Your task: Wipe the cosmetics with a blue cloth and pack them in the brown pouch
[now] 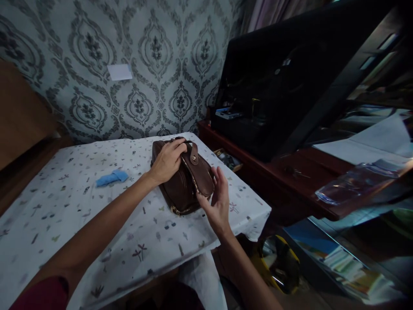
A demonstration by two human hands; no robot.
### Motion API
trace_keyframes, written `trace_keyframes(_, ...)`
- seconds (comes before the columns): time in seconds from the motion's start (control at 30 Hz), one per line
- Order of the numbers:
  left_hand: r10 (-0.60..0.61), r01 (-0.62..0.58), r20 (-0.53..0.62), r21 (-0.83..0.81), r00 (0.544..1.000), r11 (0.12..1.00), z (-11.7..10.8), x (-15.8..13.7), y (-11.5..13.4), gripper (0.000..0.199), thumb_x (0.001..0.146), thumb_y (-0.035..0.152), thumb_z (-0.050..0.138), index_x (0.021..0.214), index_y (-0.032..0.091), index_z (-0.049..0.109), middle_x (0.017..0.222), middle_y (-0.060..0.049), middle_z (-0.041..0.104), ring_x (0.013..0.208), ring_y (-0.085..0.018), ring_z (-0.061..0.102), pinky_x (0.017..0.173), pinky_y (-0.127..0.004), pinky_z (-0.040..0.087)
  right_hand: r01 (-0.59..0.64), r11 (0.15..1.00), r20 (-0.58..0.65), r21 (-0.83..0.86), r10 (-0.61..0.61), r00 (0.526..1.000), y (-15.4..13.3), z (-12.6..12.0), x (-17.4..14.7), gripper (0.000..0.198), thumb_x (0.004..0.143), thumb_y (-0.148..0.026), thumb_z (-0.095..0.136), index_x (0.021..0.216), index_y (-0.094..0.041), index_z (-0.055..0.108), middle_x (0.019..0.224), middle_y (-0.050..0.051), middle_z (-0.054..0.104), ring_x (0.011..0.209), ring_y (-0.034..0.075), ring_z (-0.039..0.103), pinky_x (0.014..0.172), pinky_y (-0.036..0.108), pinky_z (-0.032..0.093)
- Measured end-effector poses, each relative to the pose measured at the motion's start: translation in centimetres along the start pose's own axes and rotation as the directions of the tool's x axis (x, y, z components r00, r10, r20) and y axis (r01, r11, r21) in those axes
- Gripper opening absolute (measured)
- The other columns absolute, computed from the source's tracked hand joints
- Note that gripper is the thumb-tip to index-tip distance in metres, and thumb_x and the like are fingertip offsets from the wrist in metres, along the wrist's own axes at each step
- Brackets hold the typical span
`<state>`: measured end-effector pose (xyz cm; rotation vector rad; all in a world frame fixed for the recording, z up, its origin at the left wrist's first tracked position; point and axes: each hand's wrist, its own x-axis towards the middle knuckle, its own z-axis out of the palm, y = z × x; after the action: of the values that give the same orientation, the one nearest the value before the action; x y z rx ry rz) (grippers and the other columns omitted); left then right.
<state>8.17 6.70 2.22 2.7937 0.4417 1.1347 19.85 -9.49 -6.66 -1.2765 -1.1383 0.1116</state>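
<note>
A dark brown leather-look bag point(180, 189) with a gold-toned zip sits on the table with the patterned cloth. Across its top, my left hand point(168, 160) is closed, its fingers curled over the upper edge beside the strap handle point(194, 154). My right hand point(219, 206) cups the bag's right end, thumb by the zip's lower end and fingers along the far side. Whether the right fingertips pinch a zip pull cannot be made out. The bag's inside is hidden. A folded blue cloth point(112, 178) lies left of the bag.
The white tablecloth point(155, 241) hangs over the front edge. At the right stands a dark red desk point(300, 189) with a large black screen point(258, 86), papers point(368, 142) and a clear plastic case point(355, 183). A brown box point(22, 116) is at far left.
</note>
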Motion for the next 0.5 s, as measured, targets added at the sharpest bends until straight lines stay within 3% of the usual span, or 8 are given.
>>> trace_keyframes(0.1,-0.046,0.045,-0.032,-0.034,0.998,0.998,0.4,-0.1,0.0,0.035,0.075,-0.004,0.039,0.096,0.02,0.056,0.128,-0.012,0.063,0.131,-0.024,0.054,0.112,-0.044,0.042,0.07,0.986,0.12,-0.152,-0.052,0.991,-0.2,-1.2,0.0,0.079,0.087,-0.055,0.062,0.153,-0.023,0.032,0.16,0.016,0.029,0.15,0.03,0.028,0.121,0.054,0.028)
trace_keyframes(0.23,-0.106,0.101,-0.081,-0.067,0.991,0.993,1.1,-0.2,0.0,0.037,0.072,-0.004,0.038,0.096,0.02,0.055,0.125,-0.012,0.065,0.13,-0.023,0.054,0.114,-0.044,0.04,0.065,0.94,0.214,-0.335,0.008,0.977,-1.1,-1.2,1.3,0.085,0.084,-0.068,0.059,0.152,-0.023,0.035,0.163,0.017,0.021,0.152,0.034,0.021,0.119,0.058,0.028)
trace_keyframes(0.37,-0.126,0.118,-0.091,-0.087,0.988,0.989,1.2,-0.3,-0.1,0.036,0.073,-0.003,0.039,0.096,0.019,0.056,0.123,-0.013,0.066,0.129,-0.023,0.055,0.115,-0.044,0.04,0.092,0.84,0.237,-0.536,0.045,0.971,-1.7,-0.2,2.9,0.087,0.083,-0.071,0.058,0.15,-0.017,0.041,0.159,0.023,0.027,0.148,0.04,0.028,0.116,0.061,0.032)
trace_keyframes(0.5,-0.142,0.134,-0.067,-0.114,0.988,0.984,0.9,-0.5,0.0,0.037,0.075,-0.001,0.04,0.099,0.019,0.058,0.131,-0.012,0.064,0.131,-0.022,0.054,0.119,-0.046,0.036,0.15,0.801,0.288,-0.58,0.029,0.957,-1.7,-0.1,4.0,0.083,0.086,-0.067,0.057,0.148,-0.013,0.044,0.156,0.026,0.031,0.145,0.042,0.033,0.113,0.062,0.036)
